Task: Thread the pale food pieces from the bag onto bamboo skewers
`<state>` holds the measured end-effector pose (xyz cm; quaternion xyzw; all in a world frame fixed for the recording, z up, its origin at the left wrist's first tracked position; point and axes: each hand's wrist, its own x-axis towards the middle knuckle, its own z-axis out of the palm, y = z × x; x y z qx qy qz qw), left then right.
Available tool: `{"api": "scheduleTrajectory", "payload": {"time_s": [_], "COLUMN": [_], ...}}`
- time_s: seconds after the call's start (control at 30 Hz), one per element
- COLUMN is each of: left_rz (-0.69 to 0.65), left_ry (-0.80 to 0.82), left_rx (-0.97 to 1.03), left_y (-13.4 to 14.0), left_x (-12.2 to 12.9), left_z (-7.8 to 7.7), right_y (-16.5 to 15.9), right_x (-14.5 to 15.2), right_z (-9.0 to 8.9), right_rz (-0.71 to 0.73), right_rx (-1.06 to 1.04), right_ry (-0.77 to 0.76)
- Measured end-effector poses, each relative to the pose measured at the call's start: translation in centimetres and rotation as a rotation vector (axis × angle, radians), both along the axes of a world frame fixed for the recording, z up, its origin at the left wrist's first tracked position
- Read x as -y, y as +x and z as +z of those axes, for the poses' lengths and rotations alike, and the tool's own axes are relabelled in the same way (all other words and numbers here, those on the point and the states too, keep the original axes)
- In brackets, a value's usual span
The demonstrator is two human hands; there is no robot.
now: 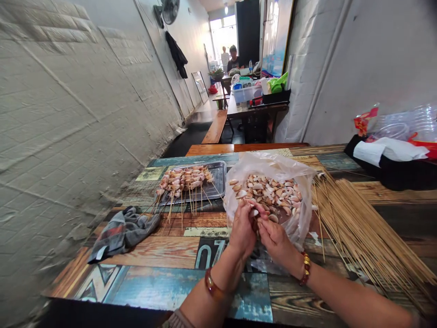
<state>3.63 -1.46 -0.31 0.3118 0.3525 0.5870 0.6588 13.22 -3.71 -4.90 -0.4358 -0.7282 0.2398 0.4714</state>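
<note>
My left hand (pixel 241 228) and my right hand (pixel 275 238) meet at the near edge of a clear plastic bag (pixel 300 228) full of pale meat pieces (pixel 269 191). Both hands pinch a piece of meat (pixel 254 213) between their fingertips; a skewer in them is hidden if there is one. To the left, a metal tray (pixel 218 182) holds several finished skewers (pixel 182 182) with their sticks hanging over its near edge. A large pile of bare bamboo skewers (pixel 355 228) lies on the table to the right of the bag.
A grey and red cloth (pixel 123 232) lies on the patterned wooden table (pixel 164 273) at the left. Black and white items and plastic containers (pixel 392 150) sit at the right. A white wall runs along the left. Further tables and two people are far behind.
</note>
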Motion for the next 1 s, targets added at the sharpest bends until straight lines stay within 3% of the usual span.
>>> {"api": "scheduleTrajectory", "payload": {"time_s": [0.17, 0.37, 0.6, 0.8, 0.87, 1.0], "left_rz": [-0.048, 0.017, 0.039, 0.022, 0.025, 0.061], "left_ry": [-0.031, -0.055, -0.028, -0.065, -0.098, -0.158], "left_rx": [0.086, 0.178, 0.138, 0.140, 0.142, 0.152], "left_y": [-0.5, -2.1, -1.0, -1.1, -1.3, -1.8], "left_x": [-0.3, -1.4, -1.0, -0.9, -1.1, -1.6], "left_z": [0.2, 1.1, 0.8, 0.9, 1.0, 1.2], "right_y": [0.0, 0.2, 0.0, 0.0, 0.3, 1.6], "right_x": [0.0, 0.3, 0.4, 0.5, 0.5, 0.1], "right_z": [0.1, 0.3, -0.3, 0.3, 0.6, 1.2], "right_rz": [0.013, 0.082, 0.040, 0.018, 0.071, 0.258], "right_rx": [-0.024, 0.048, 0.071, 0.071, 0.049, -0.157], "right_ry": [-0.038, -0.061, -0.013, -0.010, -0.095, -0.436]}}
